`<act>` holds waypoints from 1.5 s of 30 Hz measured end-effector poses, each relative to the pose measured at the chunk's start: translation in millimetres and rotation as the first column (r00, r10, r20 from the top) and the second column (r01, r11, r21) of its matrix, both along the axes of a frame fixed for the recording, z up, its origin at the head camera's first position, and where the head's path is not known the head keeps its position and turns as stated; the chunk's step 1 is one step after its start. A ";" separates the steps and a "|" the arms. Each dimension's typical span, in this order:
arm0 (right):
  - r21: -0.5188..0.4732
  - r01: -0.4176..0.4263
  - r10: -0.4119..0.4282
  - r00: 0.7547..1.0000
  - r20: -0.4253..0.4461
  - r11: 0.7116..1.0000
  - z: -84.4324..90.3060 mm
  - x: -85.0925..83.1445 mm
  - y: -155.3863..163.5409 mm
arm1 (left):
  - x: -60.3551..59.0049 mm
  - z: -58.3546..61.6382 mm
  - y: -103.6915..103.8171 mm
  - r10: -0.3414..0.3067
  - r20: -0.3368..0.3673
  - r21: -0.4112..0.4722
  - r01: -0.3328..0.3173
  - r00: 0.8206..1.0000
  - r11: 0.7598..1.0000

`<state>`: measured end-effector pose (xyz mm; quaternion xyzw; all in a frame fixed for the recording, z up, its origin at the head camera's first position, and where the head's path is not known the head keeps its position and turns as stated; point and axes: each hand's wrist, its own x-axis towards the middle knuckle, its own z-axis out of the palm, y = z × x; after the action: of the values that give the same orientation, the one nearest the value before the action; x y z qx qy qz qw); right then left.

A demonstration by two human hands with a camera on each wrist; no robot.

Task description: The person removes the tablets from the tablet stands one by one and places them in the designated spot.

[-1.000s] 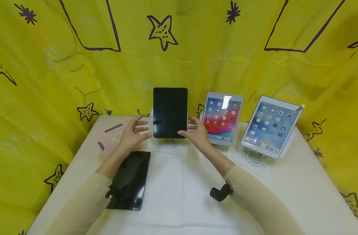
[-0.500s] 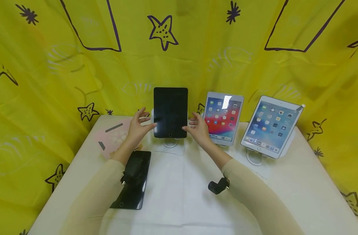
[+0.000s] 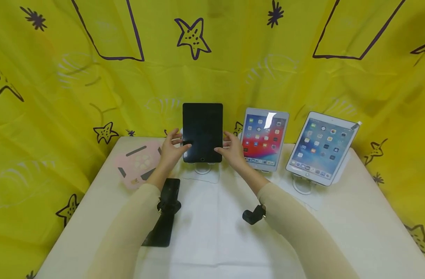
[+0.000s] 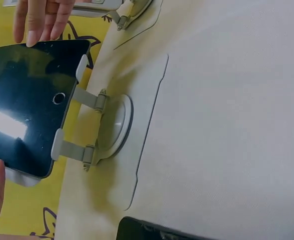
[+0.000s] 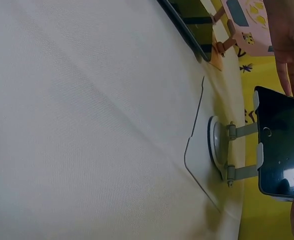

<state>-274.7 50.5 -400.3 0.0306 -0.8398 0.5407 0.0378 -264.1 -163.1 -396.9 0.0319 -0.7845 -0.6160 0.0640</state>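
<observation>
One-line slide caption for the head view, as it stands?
Both hands, left hand and right hand, flank the dark tablet on its stand; two lit tablets alongside.

A white cloth-covered surface (image 3: 212, 240) bears three round white tablet stands (image 3: 201, 169), a flat black tablet (image 3: 163, 228) and a pink board (image 3: 137, 164) at left

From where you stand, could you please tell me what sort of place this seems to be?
Probably a mock tablet display counter: three tablets, a dark one and two lit ones, prop on white stands on a cloth-covered table, before a yellow printed backdrop.
</observation>
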 end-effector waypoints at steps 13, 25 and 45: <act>-0.061 0.031 -0.029 0.999 0.033 0.998 5.4 -2.0 -7.4 | -6.2 -1.9 11.6 0.054 -0.015 -0.039 -0.055 0.998 0.998; -0.174 0.012 -0.003 0.999 0.052 0.985 -3.6 -4.5 -7.2 | -4.6 -0.1 21.6 0.084 0.003 -0.041 -0.083 0.996 0.996; -0.020 -0.071 0.066 0.980 -0.190 0.997 -18.5 -1.0 -2.8 | -1.7 -7.7 -0.6 -0.153 -0.061 -0.204 0.137 0.986 0.969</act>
<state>-275.6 47.7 -418.8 0.1103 -0.8235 0.5475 0.0992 -265.8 -163.7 -404.7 -0.0555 -0.8395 -0.5381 0.0513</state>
